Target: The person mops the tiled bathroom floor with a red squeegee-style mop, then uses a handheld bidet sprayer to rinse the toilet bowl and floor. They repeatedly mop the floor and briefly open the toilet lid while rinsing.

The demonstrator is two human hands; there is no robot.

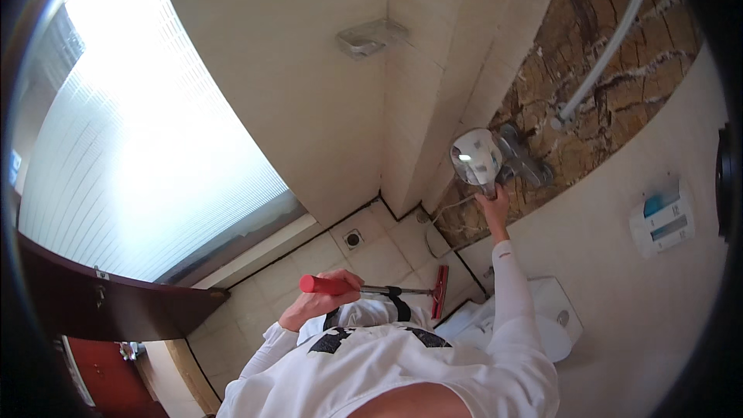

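My left hand (327, 300) is closed around the red grip of a squeegee-like floor tool (376, 289) with a metal pole and a red head, held low in front of my body. Out to the right, my right hand (495, 204) is raised at the handle of a round chrome shower head (477, 157), its fingers around the handle's lower end. Directly beside the shower head sits a chrome mixer valve (522, 157) on a brown stone-patterned wall panel (615, 87).
A ribbed glass pane (145, 139) stands at the left above a dark wooden door (133, 307). The tiled floor has a drain (352, 239). A corner shelf (371, 38), a toilet (551, 313), a white wall dispenser (663, 220) and a pale grab bar (609, 40) surround me.
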